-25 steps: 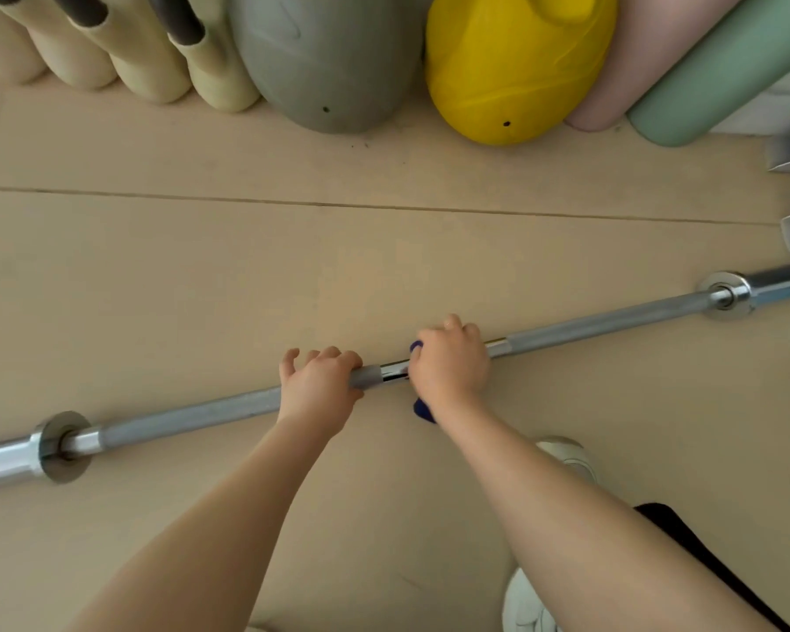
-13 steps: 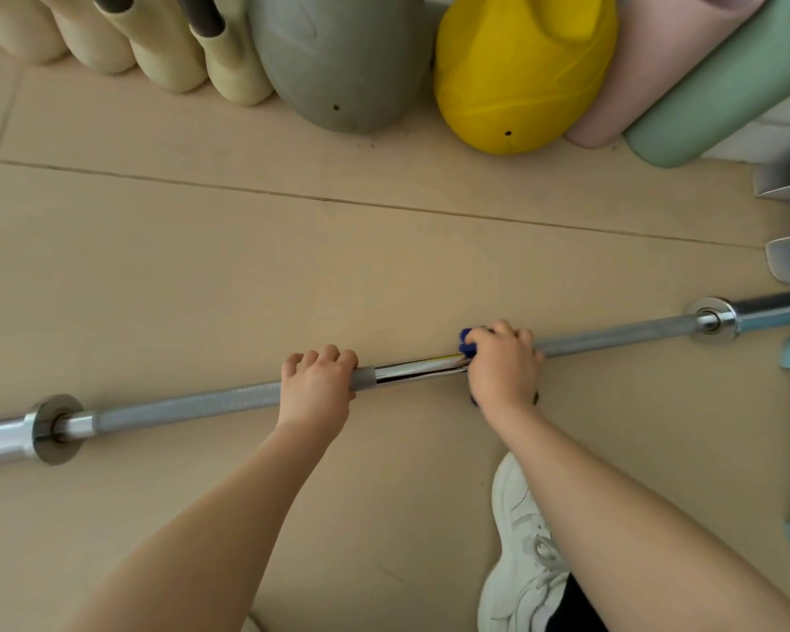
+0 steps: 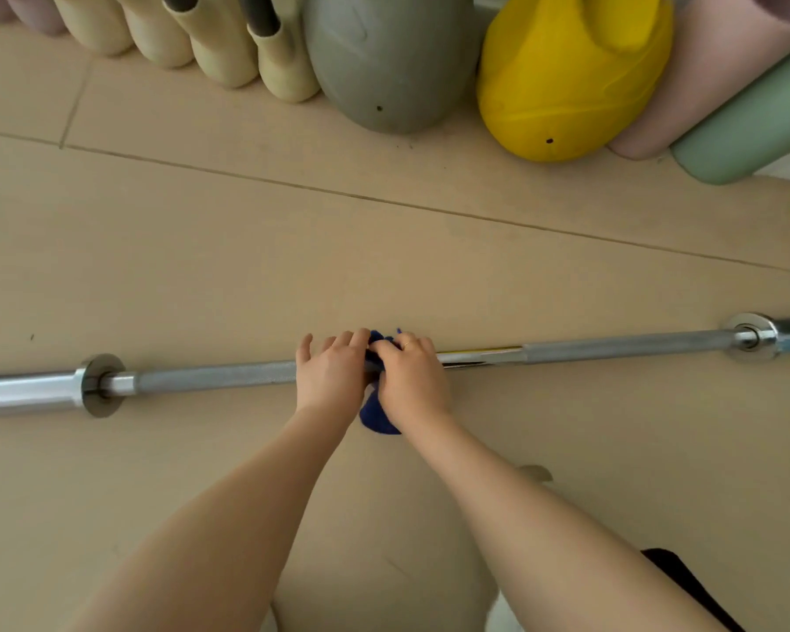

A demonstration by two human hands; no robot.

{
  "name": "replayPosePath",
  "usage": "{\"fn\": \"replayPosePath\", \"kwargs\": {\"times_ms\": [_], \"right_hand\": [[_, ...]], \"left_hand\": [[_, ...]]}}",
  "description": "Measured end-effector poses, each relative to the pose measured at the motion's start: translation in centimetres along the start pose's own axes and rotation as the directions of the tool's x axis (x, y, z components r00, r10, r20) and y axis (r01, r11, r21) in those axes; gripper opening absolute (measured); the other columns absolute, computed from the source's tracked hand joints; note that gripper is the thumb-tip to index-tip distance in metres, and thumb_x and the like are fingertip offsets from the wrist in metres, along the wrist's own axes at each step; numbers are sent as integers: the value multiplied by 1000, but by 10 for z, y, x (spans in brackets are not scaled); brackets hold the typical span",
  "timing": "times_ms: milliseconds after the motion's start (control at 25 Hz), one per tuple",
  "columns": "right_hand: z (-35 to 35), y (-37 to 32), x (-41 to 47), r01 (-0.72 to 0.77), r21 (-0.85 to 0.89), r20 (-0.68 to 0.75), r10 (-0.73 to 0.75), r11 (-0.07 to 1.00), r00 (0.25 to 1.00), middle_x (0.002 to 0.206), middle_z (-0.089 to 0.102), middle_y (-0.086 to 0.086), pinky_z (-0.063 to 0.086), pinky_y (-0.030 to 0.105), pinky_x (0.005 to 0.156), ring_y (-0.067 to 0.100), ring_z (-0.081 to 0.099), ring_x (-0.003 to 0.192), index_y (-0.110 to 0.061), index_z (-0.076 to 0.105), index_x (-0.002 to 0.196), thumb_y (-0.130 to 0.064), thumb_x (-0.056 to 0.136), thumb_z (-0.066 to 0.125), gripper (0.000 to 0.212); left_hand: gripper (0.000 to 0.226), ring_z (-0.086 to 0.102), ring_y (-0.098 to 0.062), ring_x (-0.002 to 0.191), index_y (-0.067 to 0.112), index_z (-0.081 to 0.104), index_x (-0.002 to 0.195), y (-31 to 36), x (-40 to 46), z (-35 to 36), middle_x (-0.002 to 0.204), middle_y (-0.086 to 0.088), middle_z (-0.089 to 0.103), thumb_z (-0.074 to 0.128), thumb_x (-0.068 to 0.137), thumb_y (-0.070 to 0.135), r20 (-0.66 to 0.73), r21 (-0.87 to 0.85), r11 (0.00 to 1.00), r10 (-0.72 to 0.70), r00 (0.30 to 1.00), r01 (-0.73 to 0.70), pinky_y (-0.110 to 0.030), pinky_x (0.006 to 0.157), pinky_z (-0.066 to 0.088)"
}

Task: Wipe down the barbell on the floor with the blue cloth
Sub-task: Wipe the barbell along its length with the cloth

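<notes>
Left hand (image 3: 330, 376) round barbell (image 3: 211, 377); right hand (image 3: 412, 378) clutching blue cloth (image 3: 376, 415) on it; no legible writing

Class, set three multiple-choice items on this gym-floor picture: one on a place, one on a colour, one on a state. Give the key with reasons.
1. Where does the barbell lie?
A on a rack
B on the floor
C on a bench

2. What colour is the cloth?
A blue
B white
C red

3. What is the right hand doing?
A hanging idle
B lifting a plate
C gripping the cloth on the bar

Key: B, the bar rests on the tan floor; A, blue folds show beside the left hand; C, its fingers curl over cloth and shaft.
</notes>
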State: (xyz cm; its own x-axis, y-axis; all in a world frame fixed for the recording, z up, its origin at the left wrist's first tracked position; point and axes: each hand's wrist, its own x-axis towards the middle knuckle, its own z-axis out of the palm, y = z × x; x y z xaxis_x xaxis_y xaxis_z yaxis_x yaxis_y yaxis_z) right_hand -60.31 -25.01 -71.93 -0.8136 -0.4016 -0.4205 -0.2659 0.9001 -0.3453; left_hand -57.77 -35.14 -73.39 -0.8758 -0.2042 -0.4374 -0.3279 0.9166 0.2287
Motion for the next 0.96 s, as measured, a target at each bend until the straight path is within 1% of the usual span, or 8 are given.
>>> {"fn": "replayPosePath", "kwargs": {"times_ms": [80,240,400,520,680,720,840,960], "right_hand": [[-8,4,13,49,-9,30,-49,999,998,121,56,10,42,37,85,29,44,115,-22,53,124,-15,92,40,35],[-14,29,22,-267,-71,-96,260,961,961,115,59,10,39,36,82,31,46,108,-19,53,120,-11,90,43,32],[10,-39,20,29,34,-14,-29,999,999,116,57,12,39,36,86,32,45,109,-14,46,123,-11,90,47,33],[-1,-14,32,81,-3,-63,-81,997,995,106,62,14,41,40,76,33,49,103,-14,55,112,-13,92,43,23],[-4,8,36,-244,-79,-156,230,966,961,104,62,16,43,40,73,34,50,102,-12,56,106,-13,94,39,21],[0,-4,36,-249,-61,-159,237,967,959,105,61,16,43,40,74,35,51,102,-10,55,107,-14,94,39,21],[22,-60,28,-22,-77,-78,17,997,997,113,60,16,38,39,83,34,50,105,-8,55,108,-13,95,39,22],[32,-85,21,178,-158,14,-178,971,984,125,54,10,35,38,90,32,43,110,-12,56,114,-10,93,38,28]], "left_hand": [[55,48,-19,123,24,31,137,-3,5,-5,131,4,53,54,89,37,-22,-6,1000,-9,1000,9,-41,115,13],[67,44,-24,126,22,24,142,-9,11,-13,137,-1,46,56,87,45,35,72,993,89,995,-92,-42,116,14],[62,43,-24,126,23,29,138,-56,8,-21,136,-1,45,60,86,38,16,99,989,106,994,-108,-39,113,21],[61,45,-24,120,22,33,137,-69,7,-22,131,-2,46,61,85,37,-14,105,991,88,996,-86,-36,105,30],[52,47,-24,116,21,40,132,-87,-3,-20,126,-1,49,60,87,36,-42,84,996,25,999,-22,-34,99,32],[47,48,-24,114,20,44,129,-88,-4,-20,123,-1,51,59,87,36,-51,81,997,20,999,-16,-33,97,33],[34,57,-26,99,16,57,110,-89,-6,-19,106,-3,60,66,82,34,-97,124,991,70,993,-57,-35,86,39],[33,61,-24,56,16,64,65,-95,-4,-20,62,-1,61,89,49,31,-146,168,980,134,980,-109,-30,55,47]]}}
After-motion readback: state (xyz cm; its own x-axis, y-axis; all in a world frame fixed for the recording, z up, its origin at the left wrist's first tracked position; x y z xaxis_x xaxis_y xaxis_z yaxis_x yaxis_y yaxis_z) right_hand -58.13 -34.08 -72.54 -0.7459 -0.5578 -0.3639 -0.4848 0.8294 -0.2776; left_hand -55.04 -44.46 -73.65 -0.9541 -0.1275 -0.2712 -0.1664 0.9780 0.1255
